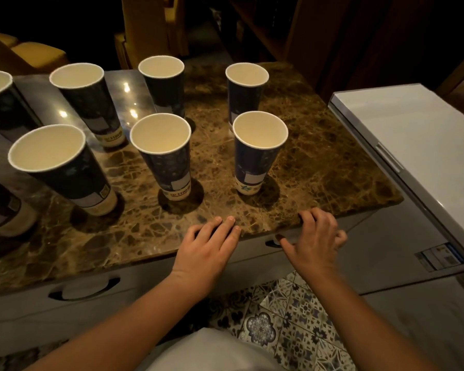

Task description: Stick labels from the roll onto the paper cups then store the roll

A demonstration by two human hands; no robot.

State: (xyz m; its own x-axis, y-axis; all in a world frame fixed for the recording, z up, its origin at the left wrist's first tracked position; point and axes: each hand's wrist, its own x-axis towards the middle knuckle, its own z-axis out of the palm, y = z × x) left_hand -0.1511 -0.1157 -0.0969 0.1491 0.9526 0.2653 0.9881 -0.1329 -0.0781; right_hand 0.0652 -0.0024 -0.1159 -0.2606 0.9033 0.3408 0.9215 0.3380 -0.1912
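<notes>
Several tall dark blue paper cups stand upright on the brown marble counter (319,167). The near row holds a left cup (65,170), a middle cup (166,156) and a right cup (255,153), each with a pale label low on its side. More cups (164,84) stand behind. My left hand (209,247) rests flat on the counter's front edge and holds nothing. My right hand (316,236) hangs at the same edge, fingers loosely curled and apart, empty. No label roll shows anywhere in view.
White drawers with recessed handles (83,290) run under the counter. A white chest appliance (413,145) stands to the right. Patterned floor tiles (292,317) lie below. Yellow chairs (38,54) sit beyond the counter.
</notes>
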